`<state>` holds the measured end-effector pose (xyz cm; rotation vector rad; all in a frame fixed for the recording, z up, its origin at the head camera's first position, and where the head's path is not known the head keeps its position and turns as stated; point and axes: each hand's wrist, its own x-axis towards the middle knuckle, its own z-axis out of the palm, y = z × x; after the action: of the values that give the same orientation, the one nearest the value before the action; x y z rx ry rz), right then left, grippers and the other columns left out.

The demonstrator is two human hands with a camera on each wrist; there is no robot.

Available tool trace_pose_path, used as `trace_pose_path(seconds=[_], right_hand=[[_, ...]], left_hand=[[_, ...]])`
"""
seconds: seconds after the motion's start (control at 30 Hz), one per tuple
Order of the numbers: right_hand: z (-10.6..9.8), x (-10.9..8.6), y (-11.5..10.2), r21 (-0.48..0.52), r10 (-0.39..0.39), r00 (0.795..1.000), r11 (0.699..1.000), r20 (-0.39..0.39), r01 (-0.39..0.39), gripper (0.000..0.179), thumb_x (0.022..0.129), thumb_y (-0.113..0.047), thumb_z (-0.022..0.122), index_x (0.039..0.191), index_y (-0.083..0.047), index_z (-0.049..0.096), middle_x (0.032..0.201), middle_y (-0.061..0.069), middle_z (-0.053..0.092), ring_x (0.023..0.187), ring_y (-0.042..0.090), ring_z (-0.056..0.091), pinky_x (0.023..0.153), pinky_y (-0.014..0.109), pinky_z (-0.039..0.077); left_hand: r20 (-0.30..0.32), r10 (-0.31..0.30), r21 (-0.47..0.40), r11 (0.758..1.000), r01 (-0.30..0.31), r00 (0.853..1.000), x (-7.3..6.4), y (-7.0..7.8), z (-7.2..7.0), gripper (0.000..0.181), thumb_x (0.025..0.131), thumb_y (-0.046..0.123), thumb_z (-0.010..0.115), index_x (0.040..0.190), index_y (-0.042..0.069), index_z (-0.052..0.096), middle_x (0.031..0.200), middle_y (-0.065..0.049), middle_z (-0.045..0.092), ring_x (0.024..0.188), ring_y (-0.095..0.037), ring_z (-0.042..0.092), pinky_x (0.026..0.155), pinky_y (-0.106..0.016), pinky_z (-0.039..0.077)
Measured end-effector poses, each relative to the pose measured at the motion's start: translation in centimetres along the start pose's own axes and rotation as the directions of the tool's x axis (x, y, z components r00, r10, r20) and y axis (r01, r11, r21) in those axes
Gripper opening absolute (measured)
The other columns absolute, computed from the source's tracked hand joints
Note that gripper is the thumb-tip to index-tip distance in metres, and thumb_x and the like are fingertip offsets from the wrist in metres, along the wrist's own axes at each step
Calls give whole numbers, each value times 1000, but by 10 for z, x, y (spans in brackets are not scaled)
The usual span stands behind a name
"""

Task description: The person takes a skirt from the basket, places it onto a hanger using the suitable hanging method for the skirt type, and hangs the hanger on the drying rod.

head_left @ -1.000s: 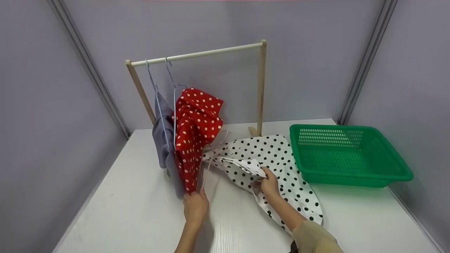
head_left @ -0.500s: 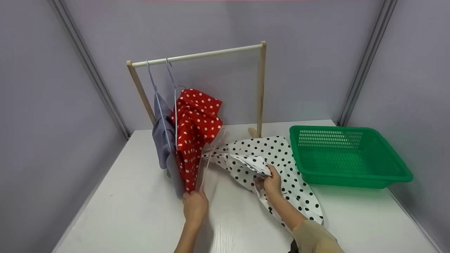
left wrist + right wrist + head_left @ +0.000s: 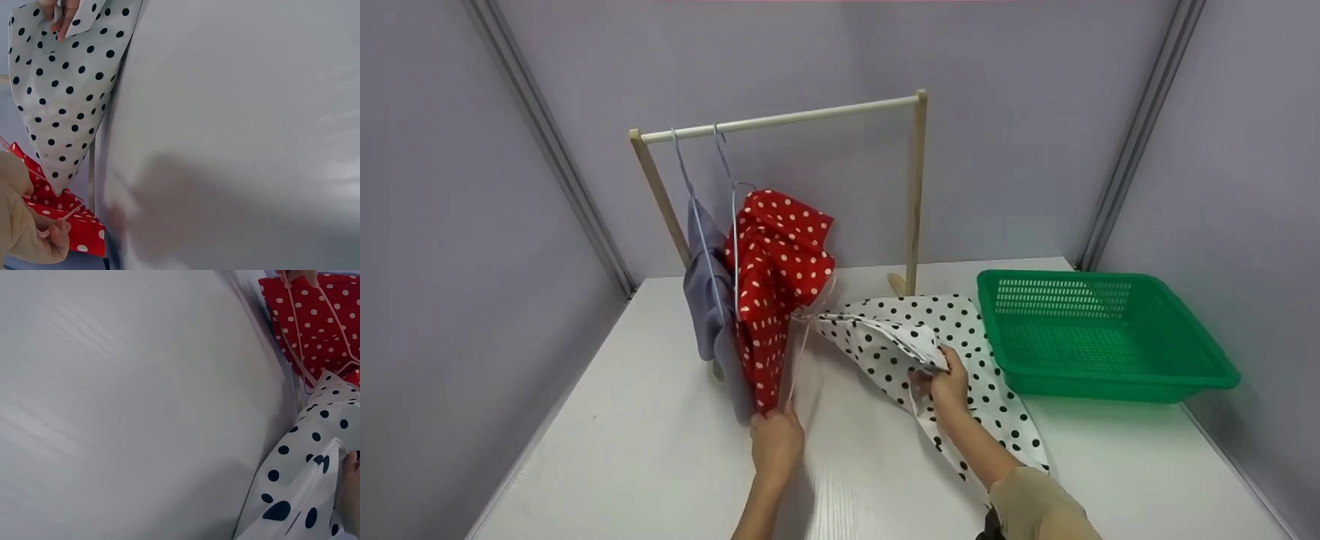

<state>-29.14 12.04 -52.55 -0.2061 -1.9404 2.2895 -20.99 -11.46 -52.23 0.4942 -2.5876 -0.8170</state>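
In the head view my left hand (image 3: 778, 442) pinches one end of a thin pink clothes hanger (image 3: 802, 349). Just behind it hangs a red garment with white dots (image 3: 787, 247), and whether the fingers also touch its lower end I cannot tell. My right hand (image 3: 951, 382) grips a folded edge of a white garment with black dots (image 3: 885, 360), lifting it off the table. The garment's left tip meets the pink hanger, as the right wrist view shows with the hanger (image 3: 298, 332) in front of the red cloth (image 3: 320, 315).
A wooden clothes rack (image 3: 916, 187) stands at the back, with blue hangers (image 3: 735, 247) on its rail. A grey-blue garment (image 3: 705, 300) hangs at its left end. To the right sits a green plastic basket (image 3: 1117, 382) on the white table (image 3: 645, 465).
My right hand has shifted slightly right and pulls the white garment's held edge along, so its left part is drawn tauter. The left hand stays nearly still; the pink hanger tilts a little.
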Motion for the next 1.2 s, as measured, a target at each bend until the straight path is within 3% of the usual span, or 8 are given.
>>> trace_pose_path(seconds=[0.27, 0.4, 0.47, 0.63, 0.73, 0.8, 1.1, 1.2], right_hand=[[18, -13, 14, -140, -56, 994, 988, 97, 70, 33, 95, 2, 40, 126, -6, 47, 106, 16, 59, 83, 23, 64, 72, 33, 52], [25, -18, 22, -320, -190, 953, 911, 237, 261, 49, 86, 6, 51, 133, -5, 43, 122, 19, 54, 101, 29, 59, 84, 40, 48], [27, -21, 26, -433, -276, 893, 798, 355, 419, 58, 82, 7, 53, 137, -6, 41, 123, 19, 53, 103, 29, 57, 87, 41, 46], [28, -26, 37, -541, -395, 628, 319, 670, 778, 71, 76, 8, 55, 139, -22, 43, 95, 9, 53, 63, 10, 48, 59, 23, 46], [28, -26, 39, -512, -371, 526, 145, 765, 847, 69, 78, 1, 62, 139, -26, 43, 93, 7, 52, 53, 3, 38, 50, 15, 40], [30, -26, 38, -523, -338, 528, 115, 779, 845, 67, 79, -3, 64, 138, -26, 44, 98, 9, 54, 51, 4, 38, 48, 15, 39], [55, -28, 30, -674, -355, 653, 82, 669, 735, 55, 75, 1, 65, 127, -14, 54, 112, 14, 61, 63, 27, 60, 55, 32, 50], [65, -26, 27, -703, -341, 693, 117, 635, 701, 54, 76, 3, 64, 127, -12, 55, 117, 13, 60, 76, 32, 63, 62, 37, 52]], left_hand=[[16, 28, -41, 999, -27, 999, -4, 16, 10, 41, 95, 21, 47, 82, -16, 60, 83, -30, 53, 74, -44, 55, 65, -53, 44], [28, 40, -42, 998, -39, 999, -8, 26, 16, 40, 94, 19, 47, 77, -14, 60, 81, -31, 54, 70, -43, 56, 64, -52, 44], [50, 37, -36, 999, -35, 998, -8, 31, 17, 40, 94, 19, 47, 77, -14, 60, 82, -31, 54, 72, -43, 56, 66, -51, 44], [105, 13, -35, 999, -9, 994, -8, 39, 20, 41, 95, 20, 45, 82, -17, 60, 86, -31, 55, 80, -43, 56, 73, -51, 43], [102, 1, -40, 999, 3, 995, -9, 40, 21, 42, 95, 19, 45, 84, -18, 59, 87, -32, 55, 81, -45, 57, 75, -52, 43], [97, 3, -48, 999, 2, 995, -10, 41, 22, 42, 95, 19, 45, 84, -19, 59, 87, -33, 55, 81, -45, 57, 75, -52, 43], [72, 68, -61, 996, -64, 995, -13, 45, 28, 42, 94, 19, 49, 78, -18, 59, 77, -30, 55, 75, -42, 55, 70, -49, 43], [48, 92, -39, 995, -90, 995, -13, 46, 30, 42, 93, 18, 50, 78, -19, 59, 75, -31, 55, 75, -43, 54, 70, -49, 43]])
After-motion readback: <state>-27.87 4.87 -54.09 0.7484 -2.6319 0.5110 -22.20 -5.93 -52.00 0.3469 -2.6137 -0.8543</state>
